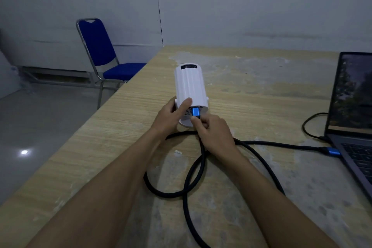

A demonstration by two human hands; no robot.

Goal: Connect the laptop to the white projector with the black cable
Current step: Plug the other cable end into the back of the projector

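The white projector (189,84) lies on the wooden table (251,90), its rear end facing me. My left hand (171,116) grips that rear end from the left, thumb resting on top. My right hand (213,133) pinches the blue plug (196,111) of the black cable (193,171), and the plug sits against the projector's rear panel. The cable loops across the table and runs right to a second blue plug (332,151) at the side of the open laptop (354,119).
A thinner black lead (308,127) curls into the laptop's left side. A blue chair (104,54) stands on the floor beyond the table's left edge. Grey walls close the room behind.
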